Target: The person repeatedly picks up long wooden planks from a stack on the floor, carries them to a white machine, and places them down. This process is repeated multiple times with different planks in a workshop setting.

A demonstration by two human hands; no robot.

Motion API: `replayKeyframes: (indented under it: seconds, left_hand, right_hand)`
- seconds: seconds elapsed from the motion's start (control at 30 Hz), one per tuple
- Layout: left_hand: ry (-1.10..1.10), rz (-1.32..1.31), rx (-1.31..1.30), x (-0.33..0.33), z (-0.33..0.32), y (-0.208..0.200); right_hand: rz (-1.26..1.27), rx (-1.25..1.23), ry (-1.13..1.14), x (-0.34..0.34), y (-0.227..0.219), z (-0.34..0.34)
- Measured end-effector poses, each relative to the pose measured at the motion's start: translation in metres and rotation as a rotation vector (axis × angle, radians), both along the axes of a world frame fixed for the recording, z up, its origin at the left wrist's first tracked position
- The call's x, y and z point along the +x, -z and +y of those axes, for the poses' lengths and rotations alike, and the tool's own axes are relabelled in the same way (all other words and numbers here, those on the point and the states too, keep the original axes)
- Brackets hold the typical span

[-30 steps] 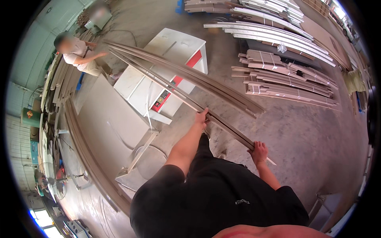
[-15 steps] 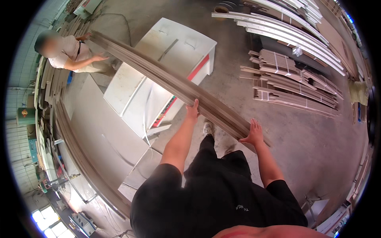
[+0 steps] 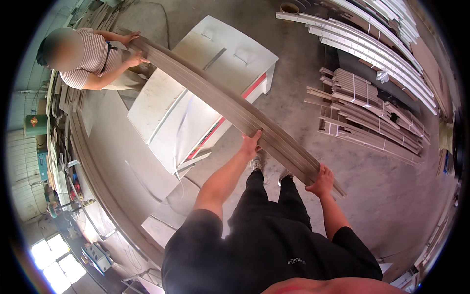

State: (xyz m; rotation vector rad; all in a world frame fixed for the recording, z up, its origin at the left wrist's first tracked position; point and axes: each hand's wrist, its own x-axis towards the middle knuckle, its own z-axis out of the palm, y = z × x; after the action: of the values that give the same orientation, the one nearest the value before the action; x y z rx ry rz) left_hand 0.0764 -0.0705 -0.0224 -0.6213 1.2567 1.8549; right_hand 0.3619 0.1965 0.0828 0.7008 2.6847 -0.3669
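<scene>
- head view: the left hand (image 3: pixel 250 143) has its grip clenched on the near edge of a long bundle of brown strips (image 3: pixel 230 105); the right hand (image 3: pixel 320 180) grips the same bundle close to its near end
- the bundle runs slantwise over a white machine (image 3: pixel 196 98), raised above its top surface
- at the far end a co-worker in a striped shirt (image 3: pixel 90 61) has both hands on the bundle
- stacks of mouldings (image 3: pixel 367 112) lie on the concrete floor (image 3: pixel 391 196) to the right, well apart
</scene>
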Motion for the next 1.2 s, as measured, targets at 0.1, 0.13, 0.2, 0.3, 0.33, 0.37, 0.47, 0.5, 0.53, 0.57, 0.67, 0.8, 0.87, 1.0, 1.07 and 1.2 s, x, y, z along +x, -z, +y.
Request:
replayKeyframes:
  seconds: [0.1, 0.13, 0.2, 0.3, 0.33, 0.37, 0.47, 0.5, 0.53, 0.57, 0.67, 0.8, 0.87, 1.0, 1.07, 1.2]
  left_hand:
    - [0.098, -0.020, 0.031, 0.017, 0.039, -0.007]
    - [0.129, -0.034, 0.058, 0.024, 0.054, -0.014]
    - [0.146, -0.029, 0.092, 0.038, 0.076, -0.017]
    - [0.131, -0.001, 0.110, 0.071, 0.116, -0.006]
    - [0.133, -0.004, 0.102, 0.081, 0.128, -0.002]
    - [0.143, -0.008, 0.092, 0.091, 0.140, -0.005]
    - [0.120, -0.013, 0.042, 0.127, 0.169, -0.015]
    - [0.128, -0.023, 0.048, 0.139, 0.174, -0.012]
    - [0.135, -0.033, 0.054, 0.150, 0.178, -0.011]
    - [0.139, -0.045, 0.060, 0.160, 0.181, -0.008]
    - [0.147, -0.056, 0.084, 0.181, 0.199, -0.002]
    - [0.203, -0.076, 0.047, 0.195, 0.209, -0.010]
    - [0.224, -0.058, 0.013, 0.200, 0.208, -0.010]
    - [0.344, 0.006, -0.127, 0.192, 0.209, -0.009]
    - [0.396, 0.039, -0.235, 0.193, 0.210, -0.015]
    - [0.521, 0.168, -0.303, 0.206, 0.186, -0.031]
  right_hand:
    - [0.000, -0.006, 0.014, 0.023, -0.001, 0.039]
    - [0.002, -0.005, 0.020, 0.034, 0.001, 0.053]
    - [0.020, -0.014, 0.033, 0.053, 0.007, 0.075]
    - [-0.018, -0.003, 0.071, 0.087, 0.007, 0.103]
    - [-0.019, -0.001, 0.073, 0.097, 0.005, 0.112]
    - [-0.022, 0.000, 0.083, 0.111, 0.006, 0.120]
    - [-0.028, -0.017, 0.109, 0.150, 0.011, 0.140]
    - [-0.029, -0.026, 0.115, 0.162, 0.013, 0.146]
    - [-0.034, -0.027, 0.130, 0.174, 0.014, 0.152]
    - [-0.042, -0.029, 0.143, 0.185, 0.012, 0.156]
    - [-0.069, -0.016, 0.155, 0.208, 0.004, 0.168]
    - [-0.098, 0.029, 0.141, 0.222, -0.002, 0.181]
    - [-0.092, 0.019, 0.148, 0.228, -0.002, 0.180]
    - [-0.096, 0.018, 0.153, 0.230, -0.005, 0.181]
    - [-0.103, 0.020, 0.150, 0.231, -0.006, 0.179]
    - [-0.074, 0.037, 0.135, 0.234, -0.009, 0.178]
